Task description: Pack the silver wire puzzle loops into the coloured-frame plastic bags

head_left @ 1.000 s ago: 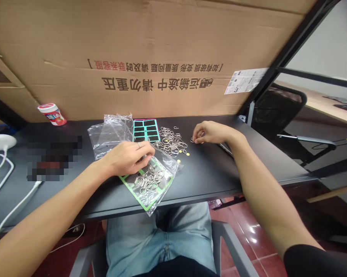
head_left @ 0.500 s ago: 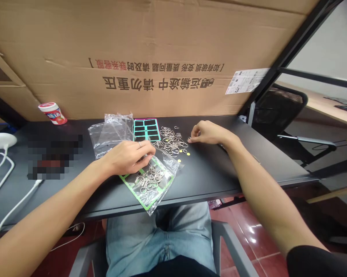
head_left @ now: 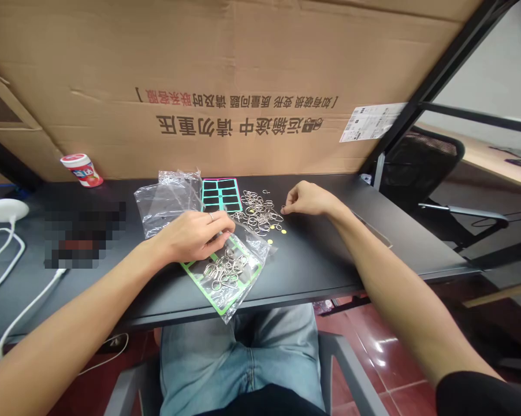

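Note:
My left hand, a ring on one finger, rests curled on a clear plastic bag and pinches its top edge. The bag holds a green-edged card and several metal rings and lies near the desk's front edge. My right hand is closed in a pinch at the right side of a loose pile of metal rings on the black desk. What its fingertips hold is too small to make out. A few small yellow dots lie by the pile.
A teal card with black cells and empty clear bags lie behind my left hand. A big cardboard sheet stands along the back. A small red-and-white canister, a white device with cable and an office chair are around.
My right hand has slid left across the desk to the edge of the ring pile. My left hand has stayed on the bag.

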### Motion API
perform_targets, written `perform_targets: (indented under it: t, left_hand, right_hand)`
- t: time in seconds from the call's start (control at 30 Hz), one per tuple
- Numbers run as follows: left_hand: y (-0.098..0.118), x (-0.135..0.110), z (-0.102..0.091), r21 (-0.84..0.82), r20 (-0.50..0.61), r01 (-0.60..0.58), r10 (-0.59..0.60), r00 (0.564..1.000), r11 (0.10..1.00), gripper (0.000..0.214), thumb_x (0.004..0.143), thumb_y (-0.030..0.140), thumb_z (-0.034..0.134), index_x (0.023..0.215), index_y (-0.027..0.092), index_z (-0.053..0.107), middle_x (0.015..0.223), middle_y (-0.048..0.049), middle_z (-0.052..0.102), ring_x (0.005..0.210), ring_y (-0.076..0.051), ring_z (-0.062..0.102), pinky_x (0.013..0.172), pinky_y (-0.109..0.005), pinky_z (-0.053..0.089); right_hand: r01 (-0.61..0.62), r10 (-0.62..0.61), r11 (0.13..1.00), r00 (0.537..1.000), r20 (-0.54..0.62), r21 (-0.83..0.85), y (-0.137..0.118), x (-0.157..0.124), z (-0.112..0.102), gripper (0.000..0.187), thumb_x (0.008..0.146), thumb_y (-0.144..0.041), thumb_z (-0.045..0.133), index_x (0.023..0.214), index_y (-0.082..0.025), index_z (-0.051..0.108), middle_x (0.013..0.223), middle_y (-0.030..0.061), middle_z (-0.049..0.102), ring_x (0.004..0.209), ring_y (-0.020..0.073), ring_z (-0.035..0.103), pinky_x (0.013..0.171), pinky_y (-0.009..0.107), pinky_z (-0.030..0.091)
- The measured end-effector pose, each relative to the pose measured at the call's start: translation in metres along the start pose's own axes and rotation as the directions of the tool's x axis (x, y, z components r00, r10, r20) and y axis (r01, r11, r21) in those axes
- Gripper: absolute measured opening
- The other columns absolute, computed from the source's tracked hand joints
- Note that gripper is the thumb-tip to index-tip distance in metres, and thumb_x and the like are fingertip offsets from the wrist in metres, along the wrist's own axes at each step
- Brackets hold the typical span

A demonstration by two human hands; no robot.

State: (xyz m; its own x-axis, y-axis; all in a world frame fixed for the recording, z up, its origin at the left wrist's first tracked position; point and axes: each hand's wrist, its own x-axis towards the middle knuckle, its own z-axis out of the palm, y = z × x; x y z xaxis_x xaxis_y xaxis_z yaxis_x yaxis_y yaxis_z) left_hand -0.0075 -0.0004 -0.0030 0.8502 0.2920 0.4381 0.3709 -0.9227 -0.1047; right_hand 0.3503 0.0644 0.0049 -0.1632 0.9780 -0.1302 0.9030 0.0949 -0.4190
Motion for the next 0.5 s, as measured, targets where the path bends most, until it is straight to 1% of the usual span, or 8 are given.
perform_targets:
  t: [0.13, 0.27, 0.33, 0.4, 0.5]
  left_hand:
    - [0.000, 0.001, 0.000, -0.004, -0.005, 0.000, 0.000, 1.000, 1.000, 0.009, 0.108, 0.019, 0.052, 0.106, 0.021, 0.061, 0.099, -0.0024, 0.075, 0.065, -0.013, 0.063, 0.060, -0.031, 0.045]
    - [-0.001, 0.001, 0.002, -0.010, 0.007, 0.004, -0.003, 1.000, 1.000, 0.009, 0.108, 0.020, 0.052, 0.108, 0.021, 0.060, 0.100, -0.0022, 0.076, 0.065, -0.013, 0.063, 0.061, -0.031, 0.046]
    - [-0.002, 0.000, 0.003, -0.017, 0.018, 0.011, -0.010, 1.000, 1.000, 0.008, 0.108, 0.020, 0.052, 0.109, 0.021, 0.060, 0.101, -0.0026, 0.076, 0.066, -0.013, 0.063, 0.061, -0.031, 0.047]
    - [-0.002, -0.001, 0.004, -0.027, 0.022, 0.017, -0.016, 1.000, 1.000, 0.008, 0.107, 0.020, 0.052, 0.109, 0.022, 0.060, 0.100, -0.0026, 0.075, 0.067, -0.013, 0.063, 0.061, -0.031, 0.048]
    - [-0.002, -0.001, 0.003, -0.030, 0.018, 0.021, -0.020, 1.000, 0.999, 0.010, 0.106, 0.019, 0.053, 0.109, 0.022, 0.061, 0.099, -0.0027, 0.075, 0.067, -0.013, 0.064, 0.060, -0.031, 0.048]
  right_hand:
    - [0.055, -0.058, 0.997, 0.997, 0.057, 0.048, 0.010, 0.008, 0.001, 0.019, 0.070, -0.037, 0.087, 0.079, -0.023, 0.077, 0.084, 0.0011, 0.082, 0.081, 0.0209, 0.074, 0.072, 0.030, 0.054]
    - [0.075, -0.094, 0.985, 0.988, 0.121, 0.153, 0.019, 0.012, 0.002, 0.027, 0.070, -0.032, 0.087, 0.093, -0.022, 0.078, 0.092, 0.0025, 0.085, 0.087, 0.0220, 0.077, 0.079, 0.030, 0.058]
    - [0.069, -0.090, 0.984, 0.989, 0.121, 0.164, 0.021, 0.012, 0.002, 0.032, 0.070, -0.031, 0.088, 0.099, -0.022, 0.078, 0.094, 0.0030, 0.085, 0.089, 0.0223, 0.078, 0.080, 0.030, 0.058]
    - [0.061, -0.076, 0.988, 0.992, 0.101, 0.144, 0.023, 0.012, 0.000, 0.035, 0.069, -0.034, 0.090, 0.100, -0.022, 0.079, 0.095, 0.0033, 0.086, 0.088, 0.0226, 0.078, 0.079, 0.031, 0.059]
    - [0.088, -0.097, 0.989, 0.992, 0.077, 0.118, 0.022, 0.009, -0.003, 0.031, 0.071, -0.035, 0.090, 0.098, -0.022, 0.080, 0.094, 0.0025, 0.086, 0.088, 0.0225, 0.078, 0.079, 0.030, 0.058]
